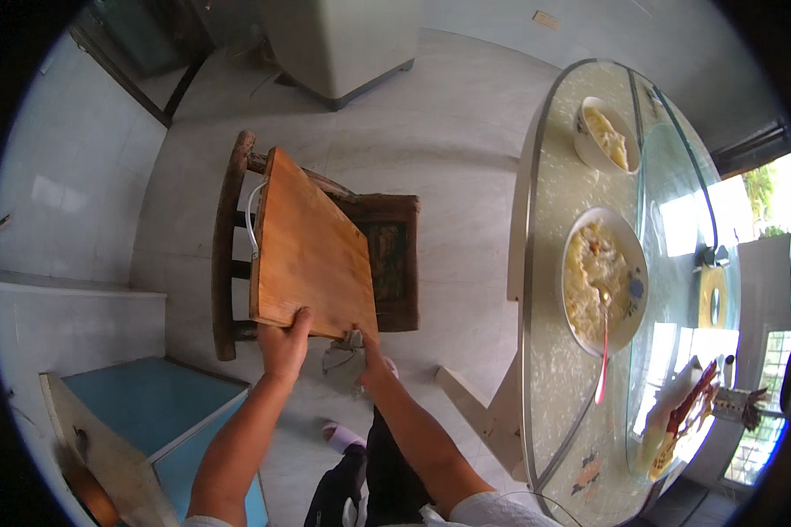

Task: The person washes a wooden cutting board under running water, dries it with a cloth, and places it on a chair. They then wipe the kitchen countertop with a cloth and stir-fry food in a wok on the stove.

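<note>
A thick wooden cutting board (pixel 316 250) with a metal handle on its left edge is tilted above a wooden chair (pixel 395 263). My left hand (pixel 283 349) grips the board's near left corner, thumb on top. At the near right corner, my right hand (pixel 372 359) holds the board's edge together with a greyish cloth (pixel 345 359), which hangs below. The fingers under the board are hidden.
To the right stands a round table (pixel 547 329) with a glass turntable (pixel 666 277), a small bowl of food (pixel 593 148) and a larger bowl (pixel 570 329) holding a spoon (pixel 603 356). A blue-topped cabinet (pixel 151 402) is at the lower left.
</note>
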`<state>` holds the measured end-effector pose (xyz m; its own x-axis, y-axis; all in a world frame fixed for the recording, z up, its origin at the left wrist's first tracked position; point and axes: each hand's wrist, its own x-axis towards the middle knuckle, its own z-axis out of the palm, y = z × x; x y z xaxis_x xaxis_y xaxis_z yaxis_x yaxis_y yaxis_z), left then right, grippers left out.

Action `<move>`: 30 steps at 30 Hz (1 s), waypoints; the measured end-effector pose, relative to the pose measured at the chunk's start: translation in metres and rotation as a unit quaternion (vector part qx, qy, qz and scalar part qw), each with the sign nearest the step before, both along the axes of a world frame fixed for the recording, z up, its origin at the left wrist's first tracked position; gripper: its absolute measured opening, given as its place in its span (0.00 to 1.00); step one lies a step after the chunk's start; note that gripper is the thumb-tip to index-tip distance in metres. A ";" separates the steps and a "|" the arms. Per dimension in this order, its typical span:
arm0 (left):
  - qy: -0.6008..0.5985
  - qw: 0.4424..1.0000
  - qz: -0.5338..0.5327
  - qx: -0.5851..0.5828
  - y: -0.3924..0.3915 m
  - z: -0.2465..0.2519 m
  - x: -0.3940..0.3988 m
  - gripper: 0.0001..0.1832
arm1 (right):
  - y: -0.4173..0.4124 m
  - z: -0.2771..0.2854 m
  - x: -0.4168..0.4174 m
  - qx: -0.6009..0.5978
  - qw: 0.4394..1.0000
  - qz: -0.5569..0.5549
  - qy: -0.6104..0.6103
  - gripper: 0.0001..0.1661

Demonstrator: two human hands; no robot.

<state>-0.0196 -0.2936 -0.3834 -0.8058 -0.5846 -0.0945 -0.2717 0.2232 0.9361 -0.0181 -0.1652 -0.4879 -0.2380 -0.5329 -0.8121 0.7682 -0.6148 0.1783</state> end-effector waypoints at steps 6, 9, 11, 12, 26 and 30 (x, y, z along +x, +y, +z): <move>-0.002 0.999 0.037 0.014 -0.004 -0.053 0.006 0.14 | -0.026 -0.076 -0.010 -0.034 0.996 0.079 -0.008 0.18; -0.028 0.996 0.076 0.031 -0.001 -0.064 0.012 0.16 | -0.022 -0.076 -0.020 -0.019 0.992 0.122 0.014 0.20; -0.030 0.992 0.088 0.085 0.001 -0.058 0.006 0.16 | -0.018 -0.079 -0.026 0.019 0.987 0.158 0.019 0.21; -0.027 0.991 0.092 0.092 -0.001 -0.061 0.003 0.15 | -0.019 -0.083 -0.031 0.048 0.983 0.178 0.019 0.22; -0.288 0.912 -0.072 0.282 -0.056 0.004 0.073 0.18 | -0.008 -0.058 0.011 -0.062 0.975 0.154 0.151 0.21; -0.212 0.926 -0.112 0.291 -0.066 0.047 0.106 0.22 | -0.009 0.068 0.059 0.124 0.977 0.148 0.091 0.21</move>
